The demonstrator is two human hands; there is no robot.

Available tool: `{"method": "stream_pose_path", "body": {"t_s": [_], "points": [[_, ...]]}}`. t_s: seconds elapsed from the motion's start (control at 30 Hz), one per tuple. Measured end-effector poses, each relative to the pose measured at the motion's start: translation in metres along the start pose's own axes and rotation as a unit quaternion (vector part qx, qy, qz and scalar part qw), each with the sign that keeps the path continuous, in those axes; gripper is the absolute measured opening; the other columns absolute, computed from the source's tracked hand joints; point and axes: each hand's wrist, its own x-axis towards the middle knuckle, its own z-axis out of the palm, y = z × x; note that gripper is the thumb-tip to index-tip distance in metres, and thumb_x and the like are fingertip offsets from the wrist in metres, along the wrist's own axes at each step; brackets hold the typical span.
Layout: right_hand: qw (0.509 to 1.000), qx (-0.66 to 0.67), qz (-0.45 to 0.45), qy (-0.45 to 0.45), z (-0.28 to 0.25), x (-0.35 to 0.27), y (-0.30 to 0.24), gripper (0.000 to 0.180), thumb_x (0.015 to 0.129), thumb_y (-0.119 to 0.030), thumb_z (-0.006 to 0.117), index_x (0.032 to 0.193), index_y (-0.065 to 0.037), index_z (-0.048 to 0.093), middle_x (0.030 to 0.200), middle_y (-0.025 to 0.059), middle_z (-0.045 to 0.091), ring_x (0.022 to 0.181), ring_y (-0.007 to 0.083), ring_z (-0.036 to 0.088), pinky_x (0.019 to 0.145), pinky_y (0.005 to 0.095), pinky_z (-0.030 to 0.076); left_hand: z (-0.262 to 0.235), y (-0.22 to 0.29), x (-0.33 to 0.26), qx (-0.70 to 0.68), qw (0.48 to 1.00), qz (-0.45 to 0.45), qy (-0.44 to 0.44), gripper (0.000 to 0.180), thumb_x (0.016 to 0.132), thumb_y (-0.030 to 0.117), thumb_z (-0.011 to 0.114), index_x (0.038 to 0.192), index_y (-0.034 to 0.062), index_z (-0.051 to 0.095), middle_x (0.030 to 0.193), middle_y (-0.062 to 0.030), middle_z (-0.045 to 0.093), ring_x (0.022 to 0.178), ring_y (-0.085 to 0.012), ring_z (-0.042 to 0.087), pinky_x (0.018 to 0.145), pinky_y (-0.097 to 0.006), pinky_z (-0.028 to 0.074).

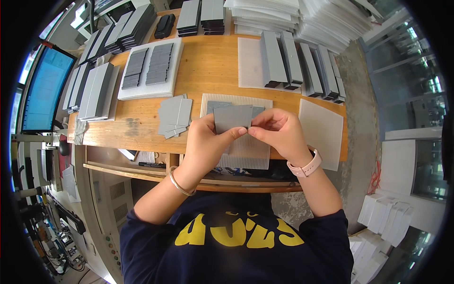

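A thin grey rectangular plate (232,117) is held up over a ribbed translucent sheet (257,154). My left hand (207,136) grips it, thumb along the lower edge and fingers behind. At its lower right corner, the thumb and forefinger of my right hand (280,133) are pinched together. Whether anything small sits in that pinch is hidden. Other grey plates (218,104) lie on the sheet behind, partly covered by the held one. Left of my left hand, several loose grey plates (176,113) are fanned out on the wooden table (208,61).
A thick white pad (177,61) bears two rows of dark grey pieces. Stacked grey plates (274,59) stand at the right, with more stacks (97,90) at the left. White sheets (265,14) are piled at the back. An open drawer (127,173) juts out below the table's front edge.
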Motion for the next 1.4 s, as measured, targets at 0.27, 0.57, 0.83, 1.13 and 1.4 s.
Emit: {"method": "stream_pose_path", "body": {"t_s": [0.27,0.57,0.83,1.13,1.4], "points": [[0.992,0.116,0.02,-0.045,0.0,0.001,0.009,0.019,0.071,-0.004,0.068,0.087,0.001,0.059,0.08,0.0036,0.061,0.07,0.0065,0.057,0.066,0.0183,0.047,-0.002,-0.002,-0.003,-0.019,0.999,-0.034,-0.019,0.021,0.072,0.01,0.07,0.083,-0.0041,0.06,0.068,-0.0049,0.06,0.058,-0.007,0.053,0.05,-0.022,0.044],[0.972,0.22,0.045,-0.073,0.003,-0.001,0.019,0.016,0.07,-0.005,0.068,0.083,0.0,0.06,0.077,0.0031,0.061,0.068,0.0069,0.057,0.063,0.0183,0.047,-0.004,0.0,-0.004,-0.142,0.981,-0.108,-0.072,0.021,0.072,0.009,0.069,0.088,-0.0025,0.059,0.076,-0.0042,0.06,0.063,-0.0073,0.05,0.058,-0.021,0.042],[0.992,0.118,0.03,-0.022,-0.014,0.007,0.009,0.012,0.071,-0.003,0.064,0.077,-0.001,0.054,0.078,0.0023,0.057,0.069,0.0084,0.054,0.064,0.0216,0.045,-0.005,-0.001,0.003,-0.232,0.966,-0.104,-0.037,0.021,0.075,0.008,0.066,0.091,-0.0013,0.056,0.079,-0.0049,0.059,0.069,-0.0104,0.054,0.064,-0.024,0.045],[0.894,-0.417,-0.162,0.018,-0.014,0.016,0.011,0.013,0.062,-0.001,0.058,0.074,0.0,0.053,0.073,0.01,0.052,0.069,0.0229,0.054,0.063,0.0316,0.045,0.0,-0.008,0.016,-0.369,0.916,-0.149,-0.043,0.012,0.081,0.006,0.058,0.091,0.0011,0.052,0.083,-0.0065,0.058,0.076,-0.0151,0.056,0.073,-0.032,0.049],[0.881,-0.436,-0.181,0.024,-0.014,0.021,0.016,0.013,0.061,-0.001,0.057,0.073,-0.001,0.053,0.073,0.0105,0.05,0.069,0.0253,0.052,0.063,0.0341,0.043,0.005,-0.007,0.026,-0.357,0.92,-0.161,-0.011,0.013,0.081,0.008,0.059,0.091,0.0044,0.052,0.083,-0.0045,0.058,0.078,-0.0148,0.056,0.074,-0.033,0.047]]}}
